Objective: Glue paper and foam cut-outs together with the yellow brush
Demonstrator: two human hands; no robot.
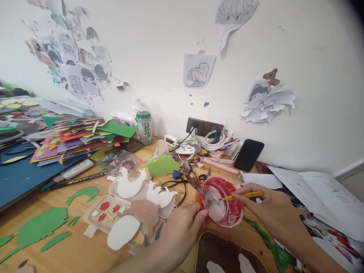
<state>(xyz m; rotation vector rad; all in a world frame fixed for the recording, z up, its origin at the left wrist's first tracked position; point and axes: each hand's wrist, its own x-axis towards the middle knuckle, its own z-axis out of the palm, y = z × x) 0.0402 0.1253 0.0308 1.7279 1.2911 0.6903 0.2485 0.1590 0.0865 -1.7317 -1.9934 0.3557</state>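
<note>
My left hand (182,231) grips the side of a red cup (236,212), tilted so its mouth faces me. Whitish, wet-looking paste (216,207) lies inside and smears the wall. Between the fingertips of my right hand (274,208) is a thin yellow brush (251,194), its tip inside the cup near the paste. A metal tool, perhaps scissors (191,175), stands against the cup's left rim. Below the cup is a dark brown panel (218,246) with a yellow edge and white cut shapes (215,266).
Left of my hands, a clear plastic box (98,212) holds cut-outs, including white birds (131,184). Green cut-outs (42,225) lie farther left, below a stack of coloured sheets (82,140). Behind are a bottle (144,127), cables and a phone (248,154); papers (321,193) lie right.
</note>
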